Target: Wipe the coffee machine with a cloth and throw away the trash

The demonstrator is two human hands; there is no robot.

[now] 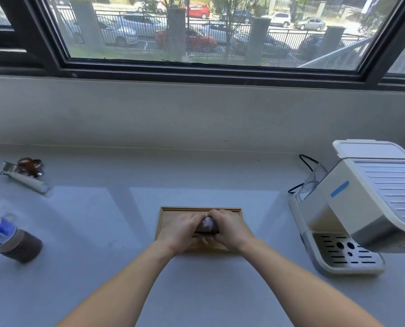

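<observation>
Both hands meet over a shallow wooden tray (pixel 234 212) in the middle of the counter (pixel 102 208). The left hand (pixel 181 228) and the right hand (pixel 231 228) each have their grip wrapped tight round one dark, bunched thing (pixel 207 226) pressed between them; it looks like the cloth, wadded or being wrung, with a pale strand hanging from its underside, though most of it is hidden by the fingers and I cannot be sure what it is.

The coffee machine (pixel 352 208) stands well apart to the right of the grip, its perforated drip tray (pixel 345 253) at the near corner and a black cable (pixel 307 161) trailing behind it. Far off to the left of the grip stands a plastic bottle (pixel 5 237) with dark liquid in it, and further back on that side lies a portafilter (pixel 24 173) with a white handle.

By my judgement the wiping has not begun, since the bundle sits nowhere near the machine. The risks from here: a cloth carried over too wet could drip into the machine's vents or near the cable; a loose hold on the bundle could drop it off the tray onto the counter; and a wide sweep leftward for trash could knock the bottle over.
</observation>
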